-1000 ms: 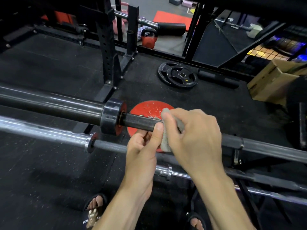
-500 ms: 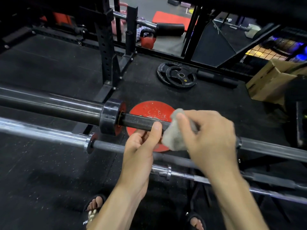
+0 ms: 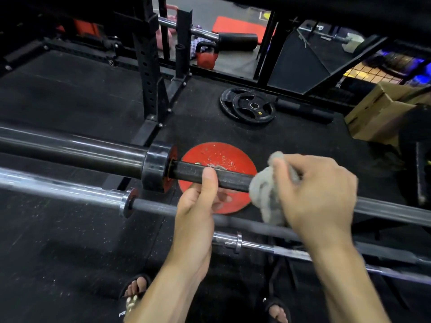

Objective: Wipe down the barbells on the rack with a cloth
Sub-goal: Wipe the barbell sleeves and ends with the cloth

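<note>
Our left hand (image 3: 198,213) grips the black barbell (image 3: 224,177), our right hand (image 3: 312,194) clutches the grey cloth (image 3: 265,197) on it, over a red plate (image 3: 224,157) on the black rubber floor (image 3: 70,241).

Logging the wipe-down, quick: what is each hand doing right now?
Left hand: grips the black barbell, thumb over the top.
Right hand: holds the grey cloth bunched round the same bar.

**Plates and gear strewn across gym floor**

A black speckled rubber floor (image 3: 70,229) carries a scuffed red weight plate (image 3: 219,155) lying flat, with two stacked black plates (image 3: 247,106) beyond it near a dark roller (image 3: 303,110). A cardboard box (image 3: 377,113) sits at right, a red kettlebell (image 3: 206,57) farther back, and a rack upright (image 3: 149,89) is bolted down
</note>
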Available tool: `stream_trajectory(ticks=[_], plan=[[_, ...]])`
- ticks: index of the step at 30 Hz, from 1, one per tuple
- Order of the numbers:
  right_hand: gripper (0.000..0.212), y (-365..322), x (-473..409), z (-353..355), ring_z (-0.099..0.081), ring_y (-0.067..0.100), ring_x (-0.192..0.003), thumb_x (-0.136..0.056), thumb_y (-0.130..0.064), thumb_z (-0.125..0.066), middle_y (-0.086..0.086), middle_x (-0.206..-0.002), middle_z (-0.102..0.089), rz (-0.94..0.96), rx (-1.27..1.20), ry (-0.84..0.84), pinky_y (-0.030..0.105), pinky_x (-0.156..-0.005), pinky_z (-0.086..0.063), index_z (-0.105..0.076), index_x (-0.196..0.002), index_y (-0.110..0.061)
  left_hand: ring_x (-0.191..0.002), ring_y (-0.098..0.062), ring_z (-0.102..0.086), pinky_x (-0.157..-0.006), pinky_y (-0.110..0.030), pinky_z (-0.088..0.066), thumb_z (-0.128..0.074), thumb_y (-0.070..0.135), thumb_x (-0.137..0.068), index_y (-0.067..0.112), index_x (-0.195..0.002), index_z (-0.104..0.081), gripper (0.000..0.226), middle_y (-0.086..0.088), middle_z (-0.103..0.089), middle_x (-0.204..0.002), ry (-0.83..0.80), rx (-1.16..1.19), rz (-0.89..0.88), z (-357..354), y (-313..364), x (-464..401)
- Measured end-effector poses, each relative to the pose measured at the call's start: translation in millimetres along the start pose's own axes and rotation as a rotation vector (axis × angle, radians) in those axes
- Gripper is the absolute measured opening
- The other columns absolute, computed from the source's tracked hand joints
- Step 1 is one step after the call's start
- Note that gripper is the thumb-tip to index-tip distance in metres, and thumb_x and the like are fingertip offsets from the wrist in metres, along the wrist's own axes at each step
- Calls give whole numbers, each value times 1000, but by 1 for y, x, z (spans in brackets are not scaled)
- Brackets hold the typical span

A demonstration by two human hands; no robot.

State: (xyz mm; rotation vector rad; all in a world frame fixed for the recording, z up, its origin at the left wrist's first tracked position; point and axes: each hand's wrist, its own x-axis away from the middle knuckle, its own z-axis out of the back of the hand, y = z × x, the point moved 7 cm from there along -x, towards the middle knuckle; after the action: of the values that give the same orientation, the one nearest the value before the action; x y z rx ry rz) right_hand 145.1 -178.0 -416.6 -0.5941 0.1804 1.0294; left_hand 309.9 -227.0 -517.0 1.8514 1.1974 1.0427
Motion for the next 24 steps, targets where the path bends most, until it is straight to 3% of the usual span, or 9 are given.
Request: stream_trajectory(ticks=[2, 5, 7, 9, 11, 16, 20, 24], plan=[[38, -2, 0, 0, -56, 25, -77, -101, -42, -49, -8, -57, -43, -17, 36, 3, 48, -86, -45, -60, -68, -27, -87, -22, -68, -102, -45, -49, -60, 61, -94, 8, -97, -74, 55, -14, -74, -92, -11, 3, -2, -2, -1, 0], [26, -35, 7, -10, -64, 21, -89, -100, -38, -51, -9, -68, -61, 40, 41, 70, 46, -93, -42, -72, -86, -31, -81, -17, -68, -85, -32, -53, -57, 53, -93, 19, -84, -77, 40, -9, -74, -85, -54, 14, -7, -7, -3, -1], [18, -57, 16, -19, -65, 21, -89, -98, -32, -57, -10, -74, -68, 104, -38, 97, 49, -98, -44, -74, -95, -32, -87, -19, -71, -78, -28, -57, -54, 52, -95, 16, -89, -77, 43, -12, -76, -93, -73, 3, -1, -9, -2, -3], [17, -65, 21, -23, -66, 20, -92, -97, -28, -58, -13, -79, -70, 150, -91, 85, 52, -107, -41, -74, -99, -33, -99, -25, -73, -88, -37, -57, -52, 55, -96, 6, -104, -74, 55, -17, -76, -103, -64, -18, 4, -10, 0, -2], [21, -46, 17, -16, -65, 20, -97, -99, -32, -55, -12, -83, -71, 134, -31, 94, 50, -111, -37, -75, -103, -34, -94, -25, -72, -97, -44, -52, -57, 59, -94, 0, -101, -72, 61, -17, -76, -97, -18, 2, -2, -7, 1, -2], [27, 9, 1, 5, -61, 35, -81, -100, -34, -48, -11, -63, -39, -53, 23, 52, 60, -100, -44, -67, -83, -26, -89, -23, -68, -107, -50, -46, -62, 64, -87, 16, -87, -74, 49, -11, -73, -88, 0, 6, 5, -1, -3, -2], [41, -45, 10, -17, -63, 27, -88, -91, -41, -36, -7, -72, -64, 6, -24, 18, 50, -114, -33, -74, -95, -27, -91, -23, -70, -100, -45, -49, -60, 58, -97, 9, -96, -75, 51, -13, -75, -94, -32, 17, 13, -6, -1, -1], [48, -68, 19, -29, -65, 19, -96, -102, -47, -31, -12, -89, -72, 125, -102, 10, 47, -121, -27, -75, -110, -29, -102, -25, -71, -102, -46, -48, -52, 51, -100, 7, -103, -74, 50, -13, -75, -100, -64, -1, 40, -6, 2, -1]])
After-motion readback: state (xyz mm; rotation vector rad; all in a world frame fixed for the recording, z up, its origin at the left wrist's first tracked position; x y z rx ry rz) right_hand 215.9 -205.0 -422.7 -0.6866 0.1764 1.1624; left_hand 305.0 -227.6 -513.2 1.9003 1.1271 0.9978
